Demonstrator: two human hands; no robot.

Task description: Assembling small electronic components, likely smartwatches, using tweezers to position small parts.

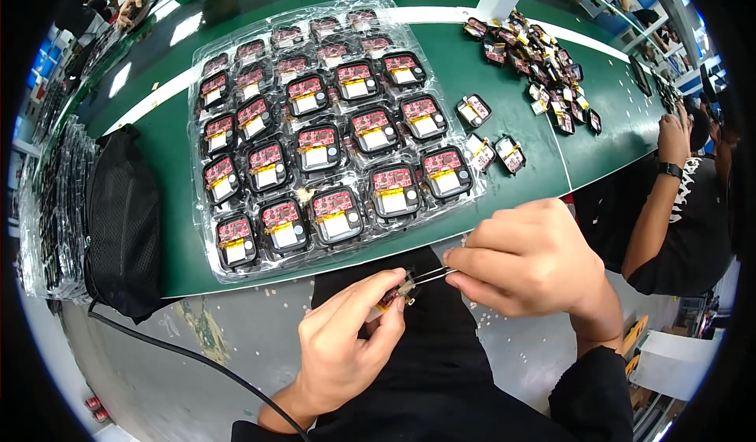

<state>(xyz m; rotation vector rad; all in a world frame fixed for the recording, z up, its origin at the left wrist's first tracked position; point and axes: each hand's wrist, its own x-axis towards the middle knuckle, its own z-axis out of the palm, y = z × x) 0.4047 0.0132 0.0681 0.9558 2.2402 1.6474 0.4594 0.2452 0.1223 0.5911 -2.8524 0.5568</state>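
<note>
My left hand pinches a small electronic module between thumb and fingers, above my lap. Its dark edge and a bit of yellow show; most of it is hidden by the fingers. In my right hand is a pair of metal tweezers, their tips meeting the module's upper edge. Whether the tips grip anything is too small to tell. Beyond my hands, a clear plastic tray lies on the green table, bearing rows of black square casings with red circuit boards, yellow tape and white batteries.
Three loose casings lie right of the tray, and a heap of more units lies farther right. A black mesh bag and stacked clear trays stand at left. A black cable crosses below. A co-worker's arm is at right.
</note>
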